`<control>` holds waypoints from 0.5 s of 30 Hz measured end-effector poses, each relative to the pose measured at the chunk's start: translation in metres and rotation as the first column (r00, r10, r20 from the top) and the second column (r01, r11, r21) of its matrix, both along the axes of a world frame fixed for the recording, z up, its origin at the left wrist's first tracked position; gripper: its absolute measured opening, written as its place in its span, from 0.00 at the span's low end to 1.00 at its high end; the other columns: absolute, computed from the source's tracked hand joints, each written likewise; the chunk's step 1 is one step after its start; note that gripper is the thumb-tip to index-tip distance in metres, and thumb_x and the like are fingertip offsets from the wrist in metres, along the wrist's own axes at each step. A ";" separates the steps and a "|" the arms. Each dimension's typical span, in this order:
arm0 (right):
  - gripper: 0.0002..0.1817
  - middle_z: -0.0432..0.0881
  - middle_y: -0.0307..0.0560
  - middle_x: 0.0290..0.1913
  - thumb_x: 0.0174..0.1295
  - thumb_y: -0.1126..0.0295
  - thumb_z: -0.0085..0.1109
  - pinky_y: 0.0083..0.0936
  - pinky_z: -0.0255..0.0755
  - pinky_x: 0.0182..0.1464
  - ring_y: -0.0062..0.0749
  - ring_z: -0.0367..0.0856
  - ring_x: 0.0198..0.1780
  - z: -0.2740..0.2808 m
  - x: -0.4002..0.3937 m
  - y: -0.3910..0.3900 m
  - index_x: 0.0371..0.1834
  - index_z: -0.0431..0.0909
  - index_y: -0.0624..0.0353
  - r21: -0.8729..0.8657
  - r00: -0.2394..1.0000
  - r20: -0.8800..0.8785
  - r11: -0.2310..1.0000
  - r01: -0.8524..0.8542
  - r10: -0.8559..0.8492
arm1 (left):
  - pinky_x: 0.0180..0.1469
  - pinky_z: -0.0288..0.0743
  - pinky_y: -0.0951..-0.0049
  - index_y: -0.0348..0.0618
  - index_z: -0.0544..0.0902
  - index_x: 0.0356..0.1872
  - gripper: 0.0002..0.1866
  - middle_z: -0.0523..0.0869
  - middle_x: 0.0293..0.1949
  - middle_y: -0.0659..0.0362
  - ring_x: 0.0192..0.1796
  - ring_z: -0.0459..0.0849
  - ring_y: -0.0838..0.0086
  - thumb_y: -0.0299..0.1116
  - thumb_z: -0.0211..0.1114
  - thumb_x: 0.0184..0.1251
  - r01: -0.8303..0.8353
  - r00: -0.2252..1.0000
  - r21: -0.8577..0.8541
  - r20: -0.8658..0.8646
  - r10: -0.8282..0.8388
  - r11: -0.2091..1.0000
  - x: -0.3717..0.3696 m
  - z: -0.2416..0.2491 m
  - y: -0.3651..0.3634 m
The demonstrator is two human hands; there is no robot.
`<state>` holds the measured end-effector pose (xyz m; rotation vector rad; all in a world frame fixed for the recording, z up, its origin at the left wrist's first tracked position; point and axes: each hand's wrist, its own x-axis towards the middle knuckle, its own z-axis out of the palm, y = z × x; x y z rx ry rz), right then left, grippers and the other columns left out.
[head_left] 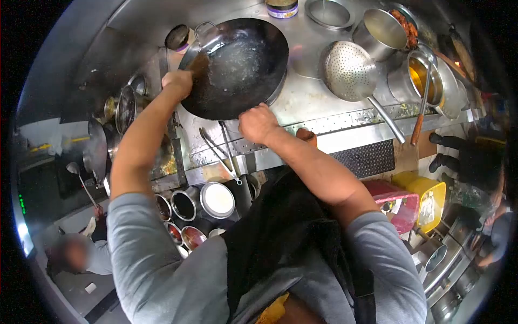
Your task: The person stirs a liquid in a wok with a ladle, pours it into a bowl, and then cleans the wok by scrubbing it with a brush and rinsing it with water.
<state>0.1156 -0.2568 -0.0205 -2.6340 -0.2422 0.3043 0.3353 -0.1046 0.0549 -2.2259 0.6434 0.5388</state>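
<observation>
A large black wok [237, 100] with clear, shiny liquid in its middle sits on the steel stove top. My left hand [178, 85] is at the wok's left side, its fingers closed round a brown brush-like tool whose blurred end lies inside the wok. At the near rim, my right hand [257, 123] is closed, and what its fingers grip is hidden beneath them. Metal tongs [221, 156] lie just below the wok, between my forearms.
A perforated ladle [350, 72] rests right of the wok, near steel pots [380, 35]. Sauce containers [217, 200] stand below the stove edge. Pink [402, 208] and yellow [431, 202] bins are at the right. Other people appear at both far sides.
</observation>
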 end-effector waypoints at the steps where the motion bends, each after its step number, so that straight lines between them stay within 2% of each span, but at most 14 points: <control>1: 0.14 0.89 0.52 0.36 0.57 0.65 0.51 0.41 0.69 0.56 0.43 0.88 0.42 0.000 0.002 -0.002 0.30 0.89 0.53 0.003 0.999 0.042 1.000 0.007 -0.007 | 0.51 0.83 0.63 0.46 0.87 0.51 0.16 0.89 0.51 0.54 0.53 0.88 0.59 0.33 0.64 0.63 -0.082 0.987 -0.164 0.126 0.104 0.983 0.006 0.000 -0.013; 2: 0.14 0.89 0.52 0.36 0.57 0.65 0.51 0.41 0.69 0.56 0.43 0.88 0.42 -0.001 0.004 -0.005 0.30 0.89 0.53 -0.001 0.999 0.040 1.000 0.012 -0.012 | 0.51 0.83 0.63 0.46 0.87 0.51 0.16 0.89 0.51 0.54 0.53 0.88 0.59 0.33 0.64 0.63 -0.078 0.987 -0.168 0.123 0.099 0.983 0.009 0.003 -0.018; 4: 0.13 0.87 0.54 0.30 0.56 0.64 0.52 0.41 0.72 0.51 0.47 0.86 0.36 -0.002 0.001 -0.002 0.24 0.86 0.56 -0.002 0.995 0.096 1.000 0.019 -0.019 | 0.51 0.83 0.62 0.46 0.88 0.49 0.14 0.88 0.52 0.54 0.54 0.88 0.59 0.33 0.63 0.64 0.016 0.998 0.038 -0.062 -0.013 0.999 0.007 0.016 -0.017; 5: 0.13 0.87 0.54 0.30 0.56 0.64 0.52 0.41 0.72 0.51 0.47 0.86 0.36 -0.002 0.001 -0.004 0.24 0.86 0.56 -0.010 0.995 0.102 1.000 0.011 -0.010 | 0.51 0.83 0.62 0.46 0.88 0.49 0.14 0.88 0.52 0.54 0.54 0.88 0.59 0.33 0.63 0.64 0.007 0.998 0.030 -0.057 -0.005 1.000 -0.003 0.026 -0.019; 7: 0.13 0.87 0.54 0.29 0.56 0.64 0.52 0.41 0.72 0.50 0.47 0.86 0.35 -0.002 0.000 -0.008 0.23 0.86 0.56 0.018 0.988 0.153 0.999 0.030 -0.033 | 0.52 0.82 0.61 0.46 0.88 0.50 0.14 0.87 0.54 0.53 0.56 0.86 0.60 0.33 0.61 0.66 0.119 0.984 0.265 -0.162 -0.077 0.957 -0.030 0.042 -0.018; 8: 0.13 0.87 0.54 0.29 0.56 0.64 0.52 0.41 0.72 0.50 0.47 0.86 0.35 -0.003 0.001 -0.011 0.23 0.86 0.56 0.009 0.987 0.156 0.999 0.034 -0.035 | 0.54 0.81 0.60 0.47 0.87 0.51 0.15 0.86 0.56 0.52 0.57 0.85 0.59 0.31 0.59 0.67 0.191 0.970 0.207 -0.190 -0.152 0.959 -0.032 0.035 -0.010; 9: 0.13 0.86 0.55 0.29 0.56 0.65 0.51 0.41 0.72 0.50 0.47 0.86 0.35 -0.004 0.001 -0.012 0.23 0.86 0.56 0.012 0.988 0.155 1.000 0.013 -0.015 | 0.54 0.81 0.60 0.47 0.87 0.51 0.15 0.86 0.56 0.52 0.57 0.85 0.59 0.31 0.59 0.67 0.188 0.971 0.198 -0.187 -0.151 0.962 -0.024 0.025 -0.009; 11: 0.13 0.86 0.55 0.29 0.56 0.65 0.51 0.41 0.72 0.50 0.47 0.86 0.35 -0.005 -0.001 -0.010 0.24 0.85 0.56 0.007 0.987 0.159 1.000 -0.018 0.016 | 0.55 0.81 0.60 0.46 0.87 0.52 0.15 0.86 0.56 0.52 0.58 0.85 0.59 0.31 0.57 0.69 -0.020 1.000 -0.103 -0.002 0.020 0.994 0.005 0.000 -0.011; 12: 0.13 0.86 0.55 0.30 0.56 0.65 0.51 0.41 0.72 0.50 0.47 0.86 0.35 -0.005 -0.002 -0.009 0.24 0.85 0.56 0.031 0.986 0.164 1.000 -0.004 -0.001 | 0.56 0.81 0.59 0.45 0.86 0.52 0.15 0.86 0.56 0.52 0.58 0.85 0.58 0.32 0.54 0.71 -0.155 0.976 -0.288 0.100 0.191 0.945 0.022 -0.016 -0.014; 13: 0.13 0.86 0.55 0.30 0.56 0.65 0.51 0.40 0.72 0.51 0.47 0.86 0.35 -0.004 0.001 -0.011 0.24 0.85 0.56 0.049 0.985 0.174 0.999 0.012 -0.020 | 0.56 0.81 0.59 0.45 0.86 0.52 0.15 0.86 0.56 0.52 0.58 0.85 0.58 0.32 0.54 0.71 -0.154 0.975 -0.302 0.110 0.195 0.941 0.022 -0.018 -0.020; 15: 0.13 0.87 0.55 0.30 0.57 0.65 0.51 0.40 0.72 0.51 0.47 0.86 0.36 -0.003 -0.002 -0.007 0.25 0.85 0.56 0.022 0.989 0.144 1.000 0.012 -0.015 | 0.53 0.83 0.61 0.44 0.89 0.45 0.12 0.88 0.49 0.51 0.52 0.88 0.57 0.33 0.62 0.65 -0.130 0.972 -0.371 0.138 0.193 0.920 0.006 -0.024 -0.019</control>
